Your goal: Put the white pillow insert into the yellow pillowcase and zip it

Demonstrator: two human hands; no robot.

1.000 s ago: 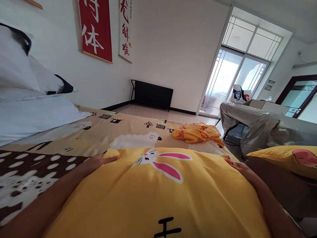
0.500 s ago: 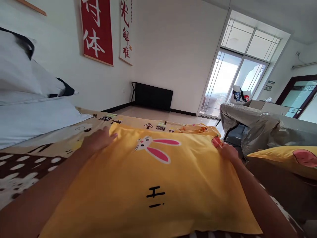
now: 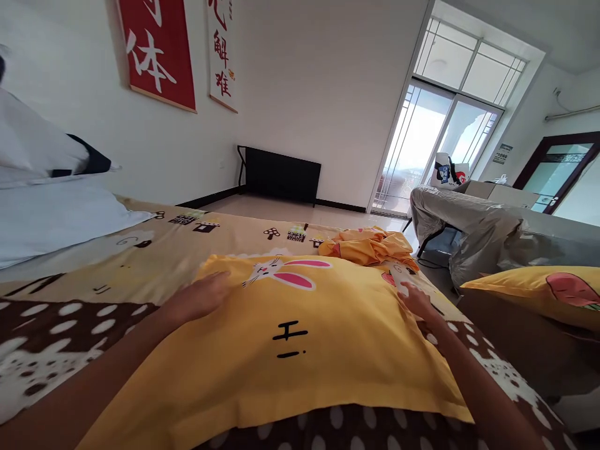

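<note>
Two hands: the left hand (image 3: 204, 297) is at centre left of the frame, over the left side of the yellow pillow (image 3: 347, 340); the right hand (image 3: 417, 301) is right of centre, at the pillow's right edge.
Fingers: the left ones are bent on the cloth, the right ones bunched against the edge; whether either set pinches the fabric or merely rests on it, I cannot tell from this angle.
Yellow pillow: it lies across the lower middle of the frame, between the hands, its near edge slanting down toward the bottom left.
Prints: a white rabbit with pink ears (image 3: 295, 280) near the far edge, and black "Hi" lettering (image 3: 289, 331) nearer the middle (turned on its side from this viewpoint).
Bedding: a brown blanket with white dots (image 3: 79, 320) shows at lower left, bottom centre and lower right; a patterned beige sheet (image 3: 241, 232) spreads beyond it.
Orange cloth (image 3: 370, 247): crumpled on the sheet, just past the pillow's far edge.
White pillows (image 3: 60, 215): piled at the left of the frame.
Second yellow pillow (image 3: 515, 282): at the right edge, on a brown surface (image 3: 520, 337).
Walls: a red scroll (image 3: 182, 62) and a white scroll (image 3: 216, 75) hang at upper left; a black panel (image 3: 281, 175) stands at upper middle.
Upper right: a sliding glass door (image 3: 422, 144), with plastic-covered furniture (image 3: 454, 209) below and right of it.
</note>
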